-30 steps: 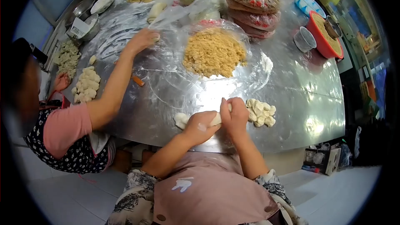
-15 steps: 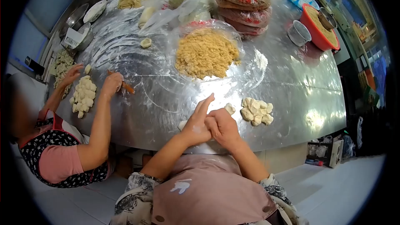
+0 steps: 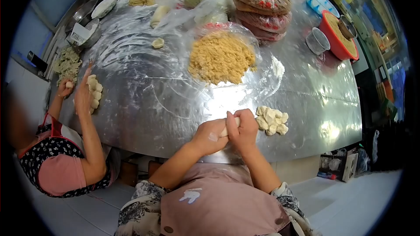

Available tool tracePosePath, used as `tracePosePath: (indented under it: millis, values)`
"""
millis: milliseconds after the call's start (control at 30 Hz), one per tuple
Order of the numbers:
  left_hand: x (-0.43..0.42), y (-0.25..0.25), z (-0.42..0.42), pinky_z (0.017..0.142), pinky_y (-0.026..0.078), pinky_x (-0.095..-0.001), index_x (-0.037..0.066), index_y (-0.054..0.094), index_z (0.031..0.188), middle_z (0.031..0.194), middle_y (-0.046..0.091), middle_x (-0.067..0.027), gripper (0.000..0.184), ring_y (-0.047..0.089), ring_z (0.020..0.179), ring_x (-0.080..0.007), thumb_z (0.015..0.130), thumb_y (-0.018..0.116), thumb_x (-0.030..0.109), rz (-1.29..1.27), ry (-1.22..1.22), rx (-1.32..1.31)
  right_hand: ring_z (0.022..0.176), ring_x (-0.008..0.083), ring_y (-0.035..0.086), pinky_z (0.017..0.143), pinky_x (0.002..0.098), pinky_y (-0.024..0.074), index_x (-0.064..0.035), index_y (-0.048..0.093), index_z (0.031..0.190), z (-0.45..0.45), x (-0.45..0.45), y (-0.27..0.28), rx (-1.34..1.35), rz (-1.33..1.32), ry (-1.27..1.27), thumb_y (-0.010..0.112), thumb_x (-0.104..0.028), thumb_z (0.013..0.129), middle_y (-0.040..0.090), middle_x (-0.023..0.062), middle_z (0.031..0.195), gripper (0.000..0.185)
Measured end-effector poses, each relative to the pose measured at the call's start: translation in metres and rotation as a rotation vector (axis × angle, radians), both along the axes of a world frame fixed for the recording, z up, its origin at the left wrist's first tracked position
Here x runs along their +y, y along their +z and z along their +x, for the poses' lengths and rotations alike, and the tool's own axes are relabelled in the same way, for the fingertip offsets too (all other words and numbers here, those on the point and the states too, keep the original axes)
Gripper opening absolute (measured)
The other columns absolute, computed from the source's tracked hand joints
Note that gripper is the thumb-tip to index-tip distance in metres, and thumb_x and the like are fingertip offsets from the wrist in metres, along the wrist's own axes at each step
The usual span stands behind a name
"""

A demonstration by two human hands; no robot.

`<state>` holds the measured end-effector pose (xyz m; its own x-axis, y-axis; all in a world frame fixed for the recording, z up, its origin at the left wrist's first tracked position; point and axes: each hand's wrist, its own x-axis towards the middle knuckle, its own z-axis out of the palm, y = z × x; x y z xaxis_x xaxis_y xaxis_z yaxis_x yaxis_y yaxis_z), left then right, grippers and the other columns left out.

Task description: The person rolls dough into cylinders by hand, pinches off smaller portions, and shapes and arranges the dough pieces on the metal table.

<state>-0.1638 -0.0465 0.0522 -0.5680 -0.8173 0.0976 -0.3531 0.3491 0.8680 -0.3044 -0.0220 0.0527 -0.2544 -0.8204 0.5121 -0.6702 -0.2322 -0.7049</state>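
Near the front edge of the metal table (image 3: 315, 118), my left hand (image 3: 210, 137) is wrapped round a pale dough strip (image 3: 226, 130). My right hand (image 3: 243, 130) is closed on the strip's other end, thumb raised, close against my left hand. Just right of my right hand lies a cluster of small dough pieces (image 3: 272, 120). Beyond my hands, a heap of crumbly yellow filling (image 3: 222, 57) rests on a clear plastic sheet.
At the left a co-worker (image 3: 65, 157) handles dough beside another pile of pieces (image 3: 94, 91). Stacked bags of brown filling (image 3: 262, 4), a clear cup (image 3: 318, 41) and a red basin (image 3: 328, 28) stand farther back. A dough round (image 3: 158, 43) lies on the floured area.
My hands, meeting without the strip in clear view half a second ago, now both grip it. The piece by my right hand has joined the cluster's side. The co-worker's hands moved to the left pile.
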Motion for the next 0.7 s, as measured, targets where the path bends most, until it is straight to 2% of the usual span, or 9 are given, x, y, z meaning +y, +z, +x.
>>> tracePosePath:
  millis: [100,167,200,300,333,433,567,600,700]
  values:
    - [0.005,0.004,0.001,0.074,0.052,-0.0412,0.008,0.067,0.100,0.091,0.069,-0.0146,0.021,0.066,0.085,-0.0359,0.081,0.070,0.016,0.071,-0.066,-0.066,0.070,0.0326,0.059,0.062,0.0399,0.0483,-0.0048,0.061,0.083,-0.025,-0.010,-0.010,0.121,0.030,-0.086,0.076,-0.016,0.084,0.060,0.0135,0.079,0.019]
    - [0.010,0.021,0.003,0.074,0.053,-0.0393,0.012,0.068,0.097,0.091,0.068,-0.0100,0.017,0.067,0.084,-0.0328,0.080,0.073,0.014,0.077,-0.151,0.107,0.075,0.0328,0.060,0.063,0.0392,0.0485,-0.0044,0.062,0.085,-0.055,-0.012,-0.019,0.178,0.213,-0.176,0.078,-0.016,0.083,0.060,0.0149,0.085,0.020]
    - [0.007,0.015,0.004,0.076,0.053,-0.0393,0.013,0.066,0.105,0.095,0.068,-0.0101,0.027,0.067,0.087,-0.0331,0.079,0.072,0.012,0.030,-0.112,0.056,0.088,0.0345,0.060,0.075,0.0414,0.0493,-0.0059,0.066,0.095,-0.058,-0.006,-0.004,0.074,0.345,-0.134,0.075,-0.018,0.083,0.062,0.0176,0.099,0.020]
    - [0.000,0.013,0.003,0.082,0.053,-0.0388,0.015,0.055,0.131,0.112,0.063,-0.0133,0.057,0.065,0.097,-0.0346,0.077,0.070,0.007,0.030,0.040,0.001,0.101,0.0377,0.058,0.088,0.0452,0.0465,-0.0066,0.068,0.106,-0.049,0.003,0.015,0.459,0.083,-0.070,0.072,-0.022,0.082,0.061,0.0192,0.113,0.029]
    - [-0.001,0.015,0.002,0.084,0.053,-0.0386,0.015,0.049,0.139,0.118,0.061,-0.0148,0.067,0.065,0.100,-0.0352,0.076,0.070,0.006,0.052,0.090,-0.006,0.111,0.0411,0.054,0.097,0.0486,0.0416,-0.0068,0.068,0.113,-0.043,0.007,0.010,0.266,0.190,0.015,0.069,-0.024,0.081,0.059,0.0196,0.122,0.037]
    - [-0.004,0.000,-0.002,0.091,0.050,-0.0438,0.013,0.029,0.153,0.135,0.049,-0.0197,0.087,0.057,0.114,-0.0402,0.075,0.067,0.007,-0.025,0.038,0.160,0.100,0.0352,0.060,0.086,0.0428,0.0484,-0.0037,0.065,0.107,-0.007,0.015,0.018,-0.061,0.385,0.364,0.067,-0.021,0.089,0.061,0.0187,0.110,0.026]
    - [-0.004,-0.023,0.011,0.098,0.048,-0.0370,0.011,0.039,0.150,0.140,0.047,-0.0204,0.079,0.058,0.119,-0.0352,0.076,0.067,0.002,0.026,-0.044,0.183,0.083,0.0316,0.062,0.072,0.0390,0.0501,-0.0036,0.062,0.100,0.003,0.016,-0.002,-0.084,0.323,0.264,0.063,-0.017,0.093,0.061,0.0159,0.093,0.015]
    - [-0.003,-0.021,0.012,0.090,0.051,-0.0367,0.009,0.049,0.141,0.124,0.061,-0.0182,0.066,0.064,0.109,-0.0328,0.078,0.068,0.005,0.036,-0.060,0.121,0.076,0.0304,0.061,0.068,0.0375,0.0496,-0.0037,0.062,0.097,0.005,0.014,0.001,-0.071,0.242,0.226,0.062,-0.015,0.094,0.060,0.0143,0.087,0.012]
    - [0.003,-0.018,0.009,0.081,0.054,-0.0395,0.007,0.058,0.126,0.102,0.069,-0.0155,0.048,0.068,0.096,-0.0325,0.080,0.069,0.009,0.217,0.016,0.132,0.068,0.0296,0.059,0.063,0.0371,0.0479,-0.0032,0.060,0.092,0.005,0.012,0.005,0.000,0.107,0.193,0.064,-0.012,0.093,0.059,0.0131,0.081,0.010]
